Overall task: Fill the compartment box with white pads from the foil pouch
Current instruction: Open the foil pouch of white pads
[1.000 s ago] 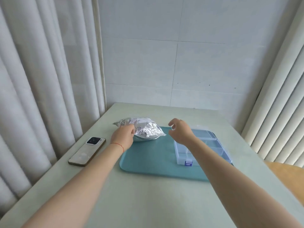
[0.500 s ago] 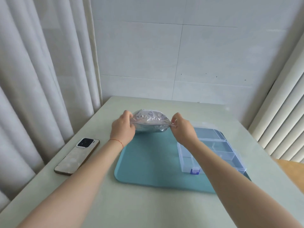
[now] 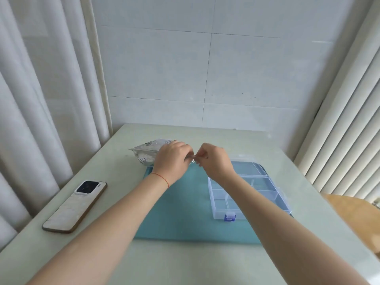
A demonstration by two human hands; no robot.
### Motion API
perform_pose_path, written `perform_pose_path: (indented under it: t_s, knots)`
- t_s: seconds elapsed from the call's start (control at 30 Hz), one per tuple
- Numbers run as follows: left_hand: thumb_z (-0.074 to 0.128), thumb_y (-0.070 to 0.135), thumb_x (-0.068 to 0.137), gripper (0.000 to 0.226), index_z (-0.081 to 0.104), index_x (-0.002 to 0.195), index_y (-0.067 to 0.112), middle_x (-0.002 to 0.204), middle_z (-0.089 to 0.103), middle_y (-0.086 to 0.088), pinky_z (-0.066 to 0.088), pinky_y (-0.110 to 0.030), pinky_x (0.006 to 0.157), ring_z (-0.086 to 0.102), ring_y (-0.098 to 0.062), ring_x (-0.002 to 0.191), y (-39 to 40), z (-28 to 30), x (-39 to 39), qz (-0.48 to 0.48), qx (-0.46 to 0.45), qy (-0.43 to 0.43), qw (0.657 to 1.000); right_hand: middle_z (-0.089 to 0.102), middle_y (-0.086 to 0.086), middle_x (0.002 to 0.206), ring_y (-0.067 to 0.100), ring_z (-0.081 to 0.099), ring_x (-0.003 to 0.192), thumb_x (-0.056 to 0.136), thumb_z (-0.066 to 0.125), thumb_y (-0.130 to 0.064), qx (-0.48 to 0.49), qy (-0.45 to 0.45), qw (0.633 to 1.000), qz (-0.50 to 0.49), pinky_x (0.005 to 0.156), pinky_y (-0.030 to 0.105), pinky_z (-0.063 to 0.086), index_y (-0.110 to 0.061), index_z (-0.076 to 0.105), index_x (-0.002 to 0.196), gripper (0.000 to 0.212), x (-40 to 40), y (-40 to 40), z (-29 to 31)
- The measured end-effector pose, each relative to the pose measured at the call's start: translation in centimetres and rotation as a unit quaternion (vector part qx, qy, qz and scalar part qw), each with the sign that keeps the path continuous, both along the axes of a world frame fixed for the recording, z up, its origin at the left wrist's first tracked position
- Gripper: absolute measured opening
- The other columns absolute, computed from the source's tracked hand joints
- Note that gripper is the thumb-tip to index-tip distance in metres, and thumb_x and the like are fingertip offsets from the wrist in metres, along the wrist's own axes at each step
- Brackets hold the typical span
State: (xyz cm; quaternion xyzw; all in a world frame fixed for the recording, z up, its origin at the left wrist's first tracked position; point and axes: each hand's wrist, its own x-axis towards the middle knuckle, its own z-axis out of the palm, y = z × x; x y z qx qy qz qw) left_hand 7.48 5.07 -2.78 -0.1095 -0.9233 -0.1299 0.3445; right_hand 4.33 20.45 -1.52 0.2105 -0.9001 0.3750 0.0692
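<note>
A silver foil pouch [image 3: 146, 153] lies at the far left corner of the teal tray [image 3: 181, 212], its body sticking out to the left of my hands. My left hand [image 3: 171, 161] covers the pouch's right end and grips it. My right hand [image 3: 213, 162] pinches the same edge of the pouch, fingertips meeting those of the left. The clear compartment box [image 3: 261, 190] with a blue latch sits open on the right side of the tray, partly under my right forearm. Its compartments look empty. No white pads are visible.
A phone [image 3: 76, 206] lies face down on the pale table [image 3: 185, 262], left of the tray. Curtains hang along the left, a tiled wall stands behind, blinds are on the right. A wooden chair [image 3: 353, 212] shows at the right edge.
The pouch has turned and shifted left. My hands, which held its two ends apart, have come together at its right edge.
</note>
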Motion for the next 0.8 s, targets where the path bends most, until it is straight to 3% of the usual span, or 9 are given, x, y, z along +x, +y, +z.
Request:
perform_pose_path:
  t_s: [0.17, 0.33, 0.43, 0.53, 0.6, 0.67, 0.7, 0.8]
  knots:
    - [0.077, 0.012, 0.073, 0.016, 0.067, 0.069, 0.022, 0.078, 0.066, 0.007, 0.026, -0.029, 0.068, 0.058, -0.025, 0.081, -1.2, -0.2, 0.9, 0.071, -0.023, 0.015, 0.997, 0.065, 0.001, 0.082, 0.028, 0.058, 0.076, 0.090, 0.056, -0.015, 0.058, 0.026, 0.995, -0.076, 0.058, 0.032, 0.043, -0.017, 0.056, 0.085, 0.006, -0.6, 0.8, -0.3]
    - [0.071, 0.010, 0.077, 0.018, 0.061, 0.069, 0.022, 0.077, 0.062, 0.005, 0.025, -0.031, 0.066, 0.055, -0.028, 0.081, -4.8, -0.6, 1.8, 0.159, 0.007, 0.010, 0.987, 0.055, 0.001, 0.079, 0.029, 0.051, 0.072, 0.094, 0.050, -0.011, 0.063, 0.016, 0.984, -0.164, 0.050, 0.028, 0.029, -0.017, 0.048, 0.085, 0.012, -1.6, 1.4, -0.1]
    - [0.062, 0.011, 0.085, 0.011, 0.060, 0.078, 0.018, 0.083, 0.061, -0.001, 0.033, -0.033, 0.062, 0.056, -0.031, 0.079, -7.0, -0.5, 2.3, 0.203, 0.089, -0.005, 0.975, 0.054, 0.005, 0.077, 0.031, 0.052, 0.071, 0.094, 0.047, -0.005, 0.032, 0.008, 0.984, -0.176, 0.051, 0.030, 0.033, -0.014, 0.046, 0.083, 0.014, -1.9, 1.2, 0.1]
    - [0.057, 0.016, 0.092, 0.007, 0.055, 0.086, 0.020, 0.092, 0.061, 0.002, 0.044, -0.034, 0.065, 0.059, -0.026, 0.080, -8.3, -1.1, 2.4, 0.204, 0.235, -0.042, 0.949, 0.063, 0.014, 0.083, 0.032, 0.067, 0.069, 0.095, 0.046, -0.003, -0.061, -0.044, 0.984, -0.162, 0.059, 0.044, 0.052, -0.013, 0.042, 0.080, 0.018, -2.2, 1.1, 0.4]
    - [0.056, 0.015, 0.093, 0.011, 0.050, 0.087, 0.022, 0.099, 0.063, -0.003, 0.053, -0.038, 0.068, 0.066, -0.026, 0.080, -8.0, -1.0, 2.2, 0.132, 0.415, -0.081, 0.897, 0.067, 0.019, 0.092, 0.033, 0.072, 0.066, 0.094, 0.043, 0.001, -0.152, -0.111, 0.973, -0.135, 0.070, 0.050, 0.059, -0.012, 0.042, 0.088, 0.014, -1.9, 0.4, 0.9]
    - [0.056, 0.010, 0.092, 0.013, 0.048, 0.093, 0.020, 0.099, 0.062, -0.008, 0.058, -0.040, 0.066, 0.070, -0.026, 0.073, -7.1, -0.4, 2.2, 0.051, 0.600, -0.132, 0.787, 0.067, 0.022, 0.093, 0.037, 0.072, 0.068, 0.090, 0.040, 0.004, -0.247, -0.190, 0.945, -0.105, 0.072, 0.049, 0.060, -0.009, 0.042, 0.105, 0.020, -1.6, -0.3, 1.6]
    - [0.058, 0.011, 0.091, 0.016, 0.048, 0.100, 0.019, 0.097, 0.063, -0.008, 0.059, -0.040, 0.066, 0.070, -0.026, 0.070, -6.9, -0.2, 2.1, 0.025, 0.649, -0.153, 0.745, 0.067, 0.023, 0.091, 0.038, 0.071, 0.068, 0.088, 0.042, 0.003, -0.272, -0.216, 0.934, -0.087, 0.072, 0.047, 0.061, -0.011, 0.042, 0.112, 0.028, -1.5, -0.7, 1.9]
    - [0.064, 0.024, 0.091, 0.030, 0.050, 0.116, 0.018, 0.098, 0.065, -0.005, 0.060, -0.044, 0.073, 0.071, -0.027, 0.078, -6.8, 0.0, 1.6, -0.012, 0.669, -0.206, 0.714, 0.064, 0.016, 0.087, 0.038, 0.071, 0.071, 0.085, 0.050, -0.005, -0.280, -0.254, 0.925, -0.042, 0.075, 0.045, 0.061, -0.018, 0.048, 0.118, 0.035, -1.3, -1.5, 2.8]
